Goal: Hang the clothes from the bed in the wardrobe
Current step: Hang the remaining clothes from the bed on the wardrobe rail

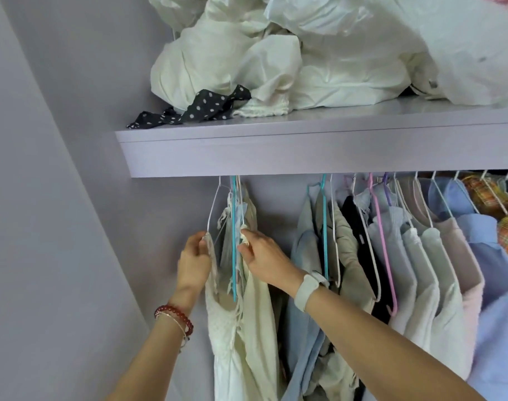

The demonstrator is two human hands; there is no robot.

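Low in the middle-left of the frame, under the lilac shelf point(304, 146), a cream strappy top point(247, 328) hangs from a white wire hanger point(215, 204), close against a teal hanger point(234, 241) and another pale garment behind it; the fabric is thin, slightly creased, with narrow straps gathered near the hanger's shoulders. To its left, the left hand point(193, 263) comes up from the lower left, a red bead bracelet point(174, 315) at the wrist, its fingers curled and pinching the left strap edge of the top where it meets the hanger's lower corner. Just right of the teal hanger, the right hand point(262, 256) reaches in from the lower right, a pale wristband point(307, 290) on the wrist; its thumb and fingertips are drawn together, pinching the bunched right strap of the same top near the hanger's other shoulder. Further right along the rail hang more clothes point(406, 256): pale blue, beige, black, white and pink pieces on teal, white, pink and purple hangers, running to the right edge. Above, on the shelf in the upper half of the frame, sits a heap of white bags and cloth point(275, 59), with a black polka-dot fabric point(195, 110) trailing at its left end.
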